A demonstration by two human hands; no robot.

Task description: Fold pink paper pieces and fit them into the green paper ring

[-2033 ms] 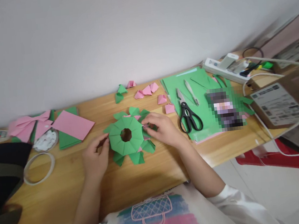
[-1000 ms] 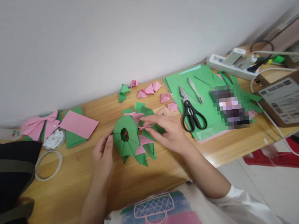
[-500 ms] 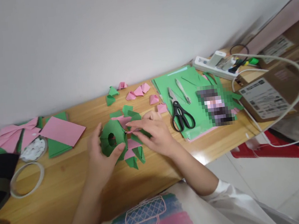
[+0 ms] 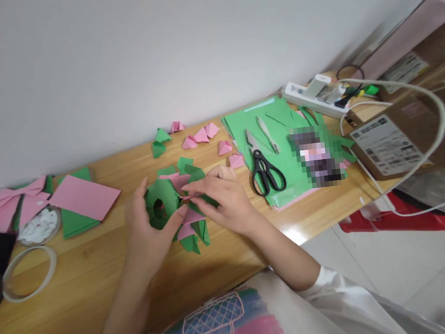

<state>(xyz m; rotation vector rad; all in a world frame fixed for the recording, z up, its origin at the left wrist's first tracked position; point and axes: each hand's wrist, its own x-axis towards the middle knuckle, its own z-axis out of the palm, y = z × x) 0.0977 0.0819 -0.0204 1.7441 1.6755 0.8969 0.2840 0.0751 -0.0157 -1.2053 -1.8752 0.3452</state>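
Note:
A green and pink folded-paper piece (image 4: 164,191) with a round hole in its green face is between my two hands. My left hand (image 4: 143,227) is wrapped round its left side, thumb along the front edge. On its right side, my right hand (image 4: 224,199) pinches a thin pink paper flap (image 4: 189,196). Green and pink flaps stick out from the piece above and below that pinch. Small folded pink paper units (image 4: 202,135) and green ones (image 4: 160,141) lie just behind it on the table.
Black-handled scissors (image 4: 265,167) and a white utility knife (image 4: 268,135) lie on green paper sheets (image 4: 241,119) at right. Farther right are a power strip (image 4: 311,100) and a cardboard box (image 4: 416,139). A tape roll (image 4: 29,273) and pink paper (image 4: 85,196) are at left.
The view has shifted slightly, so things on the table sit a little farther left. The paper piece has tilted a bit in my left hand; my right hand keeps its pinch on the flap.

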